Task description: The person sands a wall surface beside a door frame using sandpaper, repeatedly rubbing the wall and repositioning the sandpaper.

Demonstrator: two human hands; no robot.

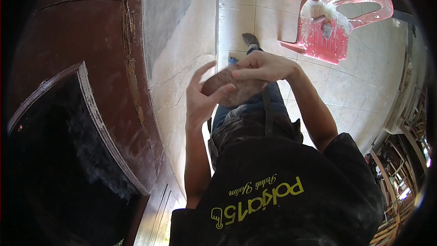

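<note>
The black shirt (273, 177) is filling the space below both hands. The left hand (200, 98) is closing around the left end of a blurred brown piece (223, 82); the right hand (264, 66) is pinching its upper edge. Beyond, rightward, a splattered red chair (334, 48) is standing on tiles.

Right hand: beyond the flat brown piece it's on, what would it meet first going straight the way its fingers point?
Probably the left hand, whose fingers stand across the flat brown piece from the right hand. Depth is unclear, so it might pass toward the pale plastered wall.
</note>
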